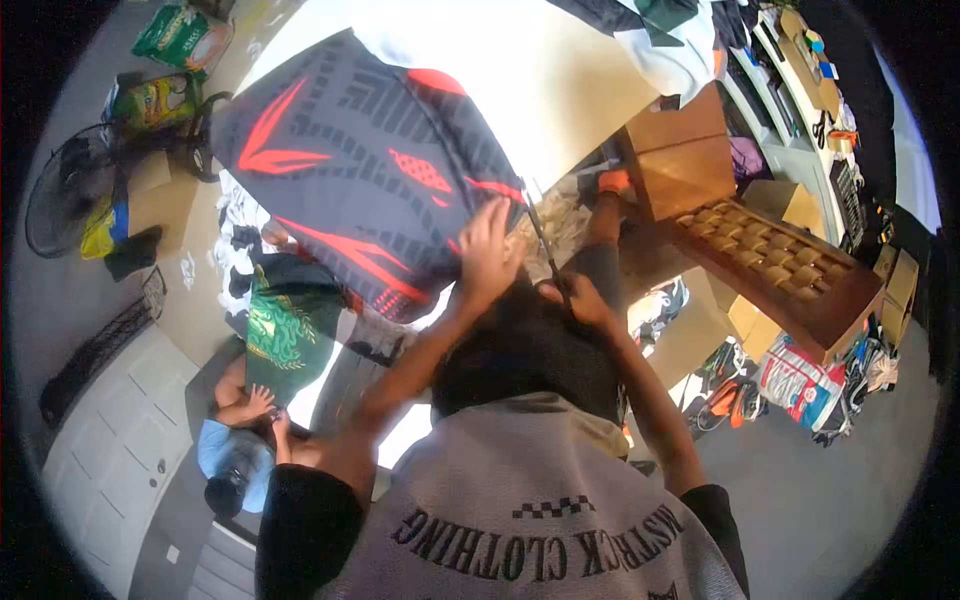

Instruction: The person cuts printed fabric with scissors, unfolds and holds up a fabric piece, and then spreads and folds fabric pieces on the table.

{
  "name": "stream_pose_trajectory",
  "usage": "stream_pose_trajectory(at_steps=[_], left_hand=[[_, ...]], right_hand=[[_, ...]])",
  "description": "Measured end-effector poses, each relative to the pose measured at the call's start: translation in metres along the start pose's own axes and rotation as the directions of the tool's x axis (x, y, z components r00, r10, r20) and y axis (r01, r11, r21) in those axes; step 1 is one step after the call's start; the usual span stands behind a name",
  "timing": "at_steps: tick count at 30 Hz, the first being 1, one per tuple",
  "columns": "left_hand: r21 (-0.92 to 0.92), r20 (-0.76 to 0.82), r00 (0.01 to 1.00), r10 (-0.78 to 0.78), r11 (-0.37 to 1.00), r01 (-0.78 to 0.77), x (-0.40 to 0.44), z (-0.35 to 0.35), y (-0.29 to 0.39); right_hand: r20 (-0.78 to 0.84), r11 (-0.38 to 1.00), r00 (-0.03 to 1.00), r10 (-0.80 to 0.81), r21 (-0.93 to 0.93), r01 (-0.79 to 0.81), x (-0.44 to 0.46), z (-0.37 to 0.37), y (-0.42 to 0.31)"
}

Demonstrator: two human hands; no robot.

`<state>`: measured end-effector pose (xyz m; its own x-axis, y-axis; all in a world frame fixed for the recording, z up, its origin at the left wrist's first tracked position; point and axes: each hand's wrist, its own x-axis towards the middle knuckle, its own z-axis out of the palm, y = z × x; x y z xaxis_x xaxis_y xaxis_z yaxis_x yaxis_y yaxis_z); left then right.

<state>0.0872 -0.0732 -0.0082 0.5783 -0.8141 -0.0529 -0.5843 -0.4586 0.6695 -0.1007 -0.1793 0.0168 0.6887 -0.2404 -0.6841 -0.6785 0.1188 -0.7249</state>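
Note:
A dark grey printed fabric (370,150) with red patches spreads in front of me, its right edge running down toward my hands. My left hand (488,255) is at that edge, fingers closed on the fabric near its lower right corner. In my right hand (585,302) is a pair of scissors (541,232), gripped by the handles. The long dark blades point up and away from me, and their tips meet the fabric's edge just right of my left fingers. Part of the scissor handles is hidden by my right fingers.
A white table surface (480,60) lies beyond the fabric. On the right stands a wooden chair with a woven seat (770,255), near cardboard boxes (690,320). At lower left a person in a blue shirt (235,450) sits beside green printed fabric (285,325). A fan (75,190) stands far left.

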Motion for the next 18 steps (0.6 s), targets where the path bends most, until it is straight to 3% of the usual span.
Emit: stream_pose_trajectory(at_steps=[1,4,8,12,14,16,18], left_hand=[[-0.059,0.010,0.999,-0.045,0.997,0.046,0.000,-0.006,0.002],[-0.017,-0.199,0.980,0.020,1.000,-0.024,0.066,-0.018,-0.018],[0.299,-0.184,0.971,0.154,0.950,-0.094,0.171,-0.023,-0.071],[0.396,-0.246,0.930,0.272,0.904,-0.159,0.233,-0.019,-0.098],[0.360,0.016,0.986,0.164,0.919,-0.159,0.249,-0.038,-0.093],[0.319,0.283,0.957,0.060,0.935,-0.153,0.267,-0.056,-0.083],[0.317,0.318,0.947,-0.038,0.946,-0.068,0.280,-0.075,-0.064]], right_hand=[[0.011,0.999,0.999,0.033,0.016,-0.033,-0.003,0.000,0.000],[0.032,1.000,0.999,-0.007,0.009,0.007,0.000,-0.003,-0.007],[0.067,0.998,0.996,-0.051,-0.025,0.053,0.012,-0.007,-0.010],[0.104,0.993,0.992,-0.074,-0.080,0.083,0.028,-0.011,-0.012],[0.103,0.996,0.994,-0.024,-0.078,0.032,0.032,-0.011,-0.019],[0.096,0.997,0.995,0.027,-0.077,-0.019,0.035,-0.011,-0.027],[0.076,0.997,0.997,0.023,-0.076,-0.018,0.039,-0.009,-0.033]])
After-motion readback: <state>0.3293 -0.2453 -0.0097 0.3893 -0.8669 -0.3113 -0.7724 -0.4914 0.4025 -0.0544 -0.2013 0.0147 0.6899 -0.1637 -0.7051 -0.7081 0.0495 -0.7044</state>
